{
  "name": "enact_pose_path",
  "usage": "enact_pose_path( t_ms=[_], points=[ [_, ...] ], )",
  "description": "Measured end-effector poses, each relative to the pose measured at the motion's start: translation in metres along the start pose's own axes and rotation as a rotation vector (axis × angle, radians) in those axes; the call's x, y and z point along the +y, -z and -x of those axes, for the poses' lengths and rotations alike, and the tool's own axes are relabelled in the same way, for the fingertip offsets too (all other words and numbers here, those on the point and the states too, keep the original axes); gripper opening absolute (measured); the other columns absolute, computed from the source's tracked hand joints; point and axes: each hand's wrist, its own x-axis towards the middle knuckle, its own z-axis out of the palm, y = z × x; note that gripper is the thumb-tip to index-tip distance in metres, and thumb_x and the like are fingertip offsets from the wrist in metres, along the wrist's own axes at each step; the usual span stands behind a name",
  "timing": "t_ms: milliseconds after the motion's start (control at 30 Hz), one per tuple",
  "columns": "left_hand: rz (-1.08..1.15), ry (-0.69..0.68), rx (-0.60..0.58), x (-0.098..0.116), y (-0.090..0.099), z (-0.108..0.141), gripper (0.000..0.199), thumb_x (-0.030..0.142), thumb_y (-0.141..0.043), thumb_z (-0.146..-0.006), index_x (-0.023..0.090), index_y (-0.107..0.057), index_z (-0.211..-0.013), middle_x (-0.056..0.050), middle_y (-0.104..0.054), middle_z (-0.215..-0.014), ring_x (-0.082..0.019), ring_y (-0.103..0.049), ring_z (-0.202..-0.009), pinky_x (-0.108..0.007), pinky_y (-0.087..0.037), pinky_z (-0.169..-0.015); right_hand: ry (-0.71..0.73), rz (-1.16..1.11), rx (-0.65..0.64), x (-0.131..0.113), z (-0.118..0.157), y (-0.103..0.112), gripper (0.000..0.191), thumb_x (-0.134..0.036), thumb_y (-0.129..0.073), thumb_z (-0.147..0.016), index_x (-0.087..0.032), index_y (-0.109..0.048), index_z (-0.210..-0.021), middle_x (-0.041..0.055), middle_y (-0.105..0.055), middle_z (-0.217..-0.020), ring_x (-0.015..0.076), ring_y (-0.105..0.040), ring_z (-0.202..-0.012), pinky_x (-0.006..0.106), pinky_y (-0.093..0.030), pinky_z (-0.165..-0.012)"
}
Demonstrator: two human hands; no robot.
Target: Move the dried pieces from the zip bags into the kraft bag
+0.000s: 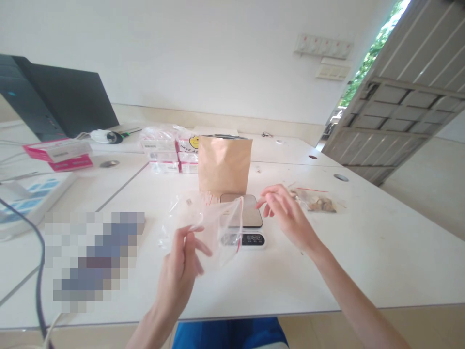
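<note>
My left hand pinches the corner of an empty clear zip bag with a red seal strip and holds it up over the near side of a small kitchen scale. Fingers apart and holding nothing, my right hand hovers just right of the scale's steel platform. An upright brown paper pouch stands directly behind the scale. A filled clear bag with brown pieces lies flat on the table to the right of my right hand.
The white table carries pink and white boxes, stacked packets behind the pouch, a laptop at the back left, and a cable at the near left. A metal gate stands open at right.
</note>
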Motion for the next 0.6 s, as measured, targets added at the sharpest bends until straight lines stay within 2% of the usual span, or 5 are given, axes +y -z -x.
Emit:
enact_pose_path(
  t_ms=[67, 133, 233, 333, 600],
  points=[
    [-0.032, -0.032, -0.023, -0.003, -0.004, 0.006, 0.024, 0.039, -0.030, -0.096, 0.022, -0.045, -0.103, 0.004, -0.066, -0.068, -0.010, -0.050, -0.041, -0.024, -0.045, -0.050, -0.010, 0.111, -0.158, -0.008, 0.005, -0.011, 0.026, -0.047, -0.043, -0.091, -0.022, -0.051, -0.089, 0.0001, -0.064, -0.079, 0.0115, -0.054, -0.061, 0.025, -0.040, -0.058],
    [-0.064, -0.064, -0.035, -0.008, -0.007, 0.007, 0.022, 0.037, -0.030, -0.096, 0.022, -0.044, -0.105, 0.001, -0.069, -0.075, -0.011, -0.056, -0.048, -0.025, -0.047, -0.054, 0.014, 0.184, -0.173, -0.012, 0.008, -0.021, 0.025, -0.045, -0.044, -0.091, -0.022, -0.048, -0.083, -0.0017, -0.060, -0.074, 0.0103, -0.052, -0.057, 0.024, -0.037, -0.054],
    [-0.110, -0.196, -0.039, -0.017, -0.007, 0.001, 0.026, 0.034, -0.033, -0.096, 0.023, -0.044, -0.116, -0.008, -0.066, -0.109, -0.017, -0.066, -0.085, -0.032, -0.053, -0.071, 0.085, 0.261, -0.086, -0.011, 0.008, -0.027, 0.022, -0.037, -0.038, -0.094, -0.022, -0.042, -0.080, -0.0048, -0.052, -0.061, 0.0097, -0.050, -0.052, 0.022, -0.036, -0.051],
    [-0.100, -0.398, -0.055, -0.021, -0.002, -0.004, 0.036, 0.029, -0.039, -0.094, 0.024, -0.038, -0.130, -0.013, -0.042, -0.141, -0.024, -0.050, -0.122, -0.045, -0.044, -0.097, 0.244, 0.480, 0.039, -0.006, 0.010, -0.027, 0.017, -0.026, -0.037, -0.094, -0.021, -0.042, -0.078, -0.0051, -0.048, -0.055, 0.0103, -0.048, -0.048, 0.022, -0.033, -0.051],
    [-0.049, -0.635, -0.250, 0.008, -0.009, 0.004, 0.064, 0.036, -0.053, -0.086, 0.019, -0.027, -0.142, -0.017, -0.031, -0.148, -0.031, -0.027, -0.138, -0.051, -0.032, -0.108, 0.529, 0.975, 0.300, -0.010, 0.021, -0.037, 0.023, -0.012, -0.037, -0.088, -0.019, -0.050, -0.071, 0.0009, -0.056, -0.057, 0.0156, -0.048, -0.052, 0.028, -0.030, -0.054]
  ],
)
